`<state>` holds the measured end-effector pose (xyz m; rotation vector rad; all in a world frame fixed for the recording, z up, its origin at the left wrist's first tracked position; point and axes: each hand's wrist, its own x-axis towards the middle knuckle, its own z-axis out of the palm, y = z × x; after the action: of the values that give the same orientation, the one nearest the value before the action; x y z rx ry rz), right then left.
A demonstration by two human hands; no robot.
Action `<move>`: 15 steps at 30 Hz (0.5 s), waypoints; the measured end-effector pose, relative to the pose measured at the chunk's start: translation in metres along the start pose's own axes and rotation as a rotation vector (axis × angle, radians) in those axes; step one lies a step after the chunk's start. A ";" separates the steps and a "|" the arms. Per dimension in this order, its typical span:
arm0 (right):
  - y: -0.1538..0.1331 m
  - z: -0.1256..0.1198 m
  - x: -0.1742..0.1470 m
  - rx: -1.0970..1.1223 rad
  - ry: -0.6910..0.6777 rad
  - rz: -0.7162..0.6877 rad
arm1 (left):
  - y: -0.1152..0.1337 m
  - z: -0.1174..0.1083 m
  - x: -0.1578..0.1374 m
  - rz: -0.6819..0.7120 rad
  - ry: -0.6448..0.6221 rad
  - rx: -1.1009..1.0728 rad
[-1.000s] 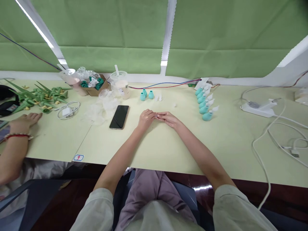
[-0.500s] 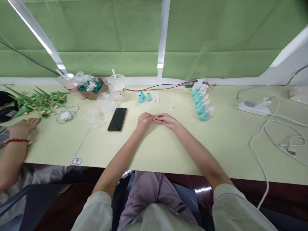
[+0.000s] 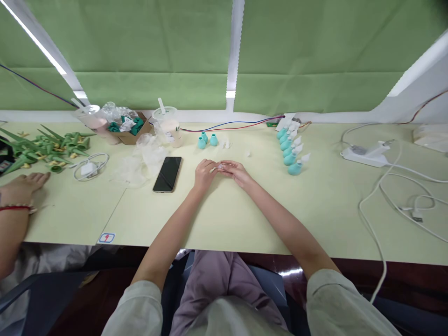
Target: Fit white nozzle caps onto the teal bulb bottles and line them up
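Note:
My left hand [image 3: 205,173] and my right hand [image 3: 236,171] meet fingertip to fingertip over the table [image 3: 231,219]. Both are closed in a pinch, and a small whitish bit shows between the fingers, too small to name. Just beyond them stand several little turquoise vase-shaped pieces [image 3: 213,139], with small white pieces [image 3: 225,144] beside them. A single white piece [image 3: 248,154] lies a bit to the right. Farther right runs a row of turquoise pieces [image 3: 294,169] lying tilted, white flaps [image 3: 305,157] sticking out of them.
A black phone [image 3: 167,174] lies left of my hands, near a crumpled plastic bag [image 3: 140,161], a drink cup [image 3: 170,130] and a cardboard box [image 3: 135,135]. Green plastic parts [image 3: 70,144] and another person's hand [image 3: 24,186] are far left. A power strip [image 3: 366,154] with cables sits right.
The view has shifted slightly, so most things sit a little farther left. My fingers have changed their pose a little, and a whitish bit now shows between them.

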<state>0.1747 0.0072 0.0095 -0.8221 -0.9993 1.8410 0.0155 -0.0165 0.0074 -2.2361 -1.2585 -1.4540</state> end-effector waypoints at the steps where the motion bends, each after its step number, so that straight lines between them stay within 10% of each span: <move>1: 0.002 0.001 0.000 -0.018 0.009 -0.049 | 0.000 0.000 0.000 -0.012 0.005 0.001; 15: 0.003 0.008 0.000 -0.258 0.148 -0.362 | -0.002 -0.001 -0.001 0.002 0.006 0.010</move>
<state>0.1672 0.0037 0.0106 -0.8519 -1.2164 1.3448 0.0131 -0.0160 0.0068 -2.2240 -1.2583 -1.4496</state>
